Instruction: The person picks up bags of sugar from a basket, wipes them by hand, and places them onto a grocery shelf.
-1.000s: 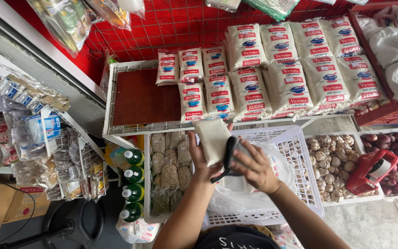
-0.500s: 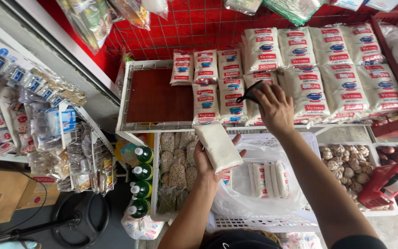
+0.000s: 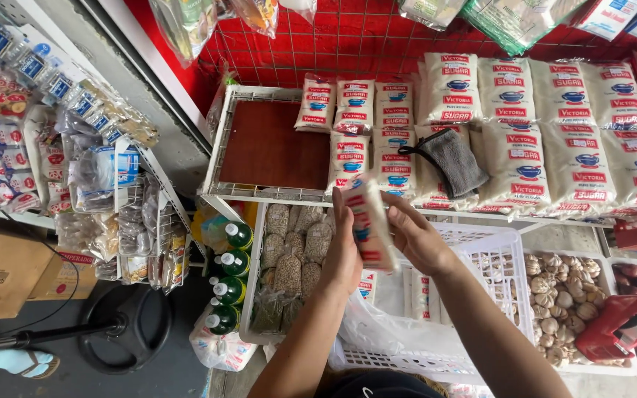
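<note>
1. Left hand (image 3: 344,254) and right hand (image 3: 414,236), frame centre: both clamped on one sugar packet (image 3: 370,225), held upright between them.
2. White basket (image 3: 499,262), just below the hands.
3. Grey cloth (image 3: 453,161), lying on stacked sugar bags (image 3: 547,140), upper right.

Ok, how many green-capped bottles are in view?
4. They sit in one column left of the white bin: top bottle, second, third, bottom. Others may be hidden below. The left hand and right hand hold a packet nearby.
</note>
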